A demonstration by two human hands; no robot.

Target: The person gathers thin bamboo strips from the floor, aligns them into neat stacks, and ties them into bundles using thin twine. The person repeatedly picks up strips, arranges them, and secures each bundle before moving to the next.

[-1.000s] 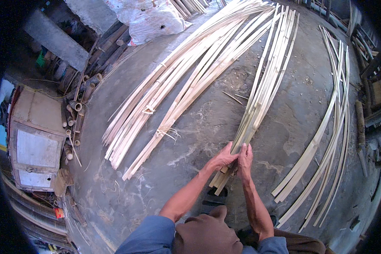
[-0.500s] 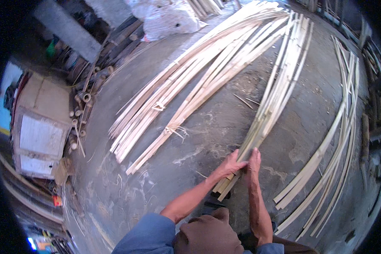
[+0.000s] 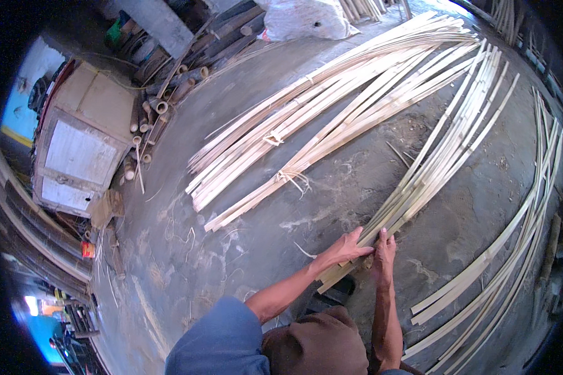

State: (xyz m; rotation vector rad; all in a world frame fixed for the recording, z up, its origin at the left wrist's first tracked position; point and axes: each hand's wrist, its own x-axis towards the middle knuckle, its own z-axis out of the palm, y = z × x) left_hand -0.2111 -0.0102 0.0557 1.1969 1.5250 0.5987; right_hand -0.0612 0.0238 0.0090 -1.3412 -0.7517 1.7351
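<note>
A loose bundle of long bamboo strips (image 3: pixel 428 172) stretches from my hands toward the far right, fanning out at its far end. My left hand (image 3: pixel 347 247) is closed around the near part of the bundle from its left side. On the right side of the same strips, my right hand (image 3: pixel 384 253) grips with its thumb lying along the top. Short strip ends stick out toward me beyond the left hand. Left of this bundle lie more pale strips (image 3: pixel 331 94), gathered at their near ends by ties (image 3: pixel 273 137) made of thin strip.
Another group of loose strips (image 3: pixel 513 231) curves along the floor at the right. Cut bamboo tubes (image 3: pixel 162 107) lie by a worn pale cabinet (image 3: pixel 75 150) at the left. A white sack (image 3: pixel 306 20) stands at the back. Two small slivers (image 3: pixel 399 154) lie near the bundle.
The view has tilted, so the floor scene sits differently in the picture. Both hands keep their hold on the bundle, whose far strips now look more spread.
</note>
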